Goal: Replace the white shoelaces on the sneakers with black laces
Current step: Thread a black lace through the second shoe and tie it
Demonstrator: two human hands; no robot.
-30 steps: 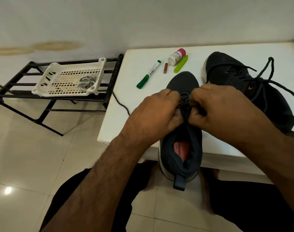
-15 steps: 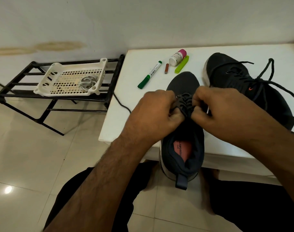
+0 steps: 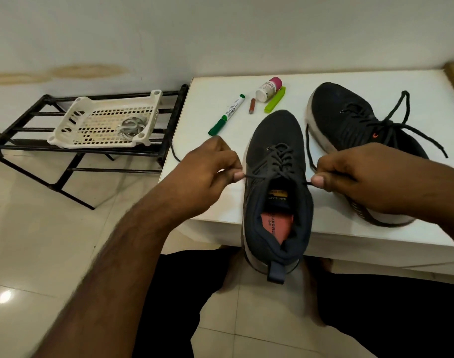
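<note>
A dark grey mesh sneaker (image 3: 275,182) lies on the white worktop (image 3: 375,78), its heel overhanging the near edge. The left hand (image 3: 207,174) and the right hand (image 3: 362,177) each pinch one end of its black lace (image 3: 281,161) between thumb and curled fingers, drawn taut to either side. The second dark sneaker (image 3: 350,125), laced in black, rests just to the right. Pale laces (image 3: 131,126) lie in a white plastic basket (image 3: 73,125) on a black metal rack (image 3: 14,146).

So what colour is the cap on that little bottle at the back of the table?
Pink. The bottle is white with a pink cap, seen clearly in the head view.
</note>
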